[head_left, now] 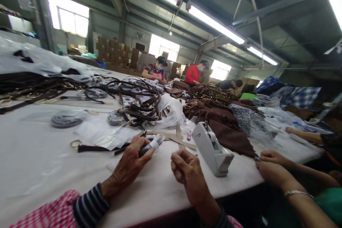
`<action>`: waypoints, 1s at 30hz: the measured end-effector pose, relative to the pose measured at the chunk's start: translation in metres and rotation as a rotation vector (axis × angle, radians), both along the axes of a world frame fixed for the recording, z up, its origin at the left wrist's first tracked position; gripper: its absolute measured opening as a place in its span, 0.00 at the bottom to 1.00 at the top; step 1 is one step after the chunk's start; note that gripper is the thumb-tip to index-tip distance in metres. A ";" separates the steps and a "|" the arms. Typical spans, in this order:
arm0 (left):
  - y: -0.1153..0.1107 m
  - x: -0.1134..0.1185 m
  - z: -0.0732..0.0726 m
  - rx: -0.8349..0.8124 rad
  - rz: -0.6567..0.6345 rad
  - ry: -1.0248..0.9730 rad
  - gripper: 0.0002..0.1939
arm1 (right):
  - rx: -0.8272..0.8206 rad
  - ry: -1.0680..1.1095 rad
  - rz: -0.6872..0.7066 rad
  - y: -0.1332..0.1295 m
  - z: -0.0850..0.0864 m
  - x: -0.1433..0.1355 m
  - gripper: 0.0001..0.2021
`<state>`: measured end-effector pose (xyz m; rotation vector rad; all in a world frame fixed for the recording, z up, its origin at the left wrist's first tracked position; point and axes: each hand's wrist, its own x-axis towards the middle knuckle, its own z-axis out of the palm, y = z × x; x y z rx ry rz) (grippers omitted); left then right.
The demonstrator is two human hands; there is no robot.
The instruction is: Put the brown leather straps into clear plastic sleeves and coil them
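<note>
Through the head camera I have the fingers of my left hand (128, 165) grasping a wrapped strap coil (155, 144), thumb on the near side and index finger over the top, its pale end poking out toward my other fingers. My right hand (188, 171) has its fingers curled in, thumb against index, apart from the coil; I cannot tell whether something thin sits in that pinch. A tape dispenser (212, 155) stands on the worktop (160, 185) just right of those fingers, and a co-worker's hand (275, 172) is farther right. Left of the left fingers lies a dark strap (93, 148) with a ring at its end. To handle this well, I judge the left grip should be snug but not crushing, so the coil cannot spring loose, with the wrap flat and the right fingers clear of the dispenser.
</note>
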<state>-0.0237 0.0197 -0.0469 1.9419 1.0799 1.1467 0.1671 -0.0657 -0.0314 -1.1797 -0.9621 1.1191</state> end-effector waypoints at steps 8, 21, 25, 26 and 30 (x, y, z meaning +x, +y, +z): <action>0.003 0.001 -0.005 0.040 0.009 -0.027 0.13 | 0.009 0.144 0.078 0.040 -0.006 -0.039 0.22; 0.000 -0.006 0.010 -0.166 -0.054 -0.108 0.17 | -0.011 0.063 0.091 0.056 -0.018 -0.041 0.25; -0.008 -0.005 0.009 -0.392 -0.205 -0.396 0.18 | 0.101 -0.016 0.092 0.057 -0.016 -0.044 0.27; -0.011 -0.004 0.008 -0.446 -0.222 -0.472 0.18 | 0.128 -0.035 0.093 0.057 -0.016 -0.044 0.28; -0.028 -0.003 0.007 -0.547 -0.175 -0.637 0.18 | 0.183 -0.118 0.133 0.054 -0.023 -0.043 0.27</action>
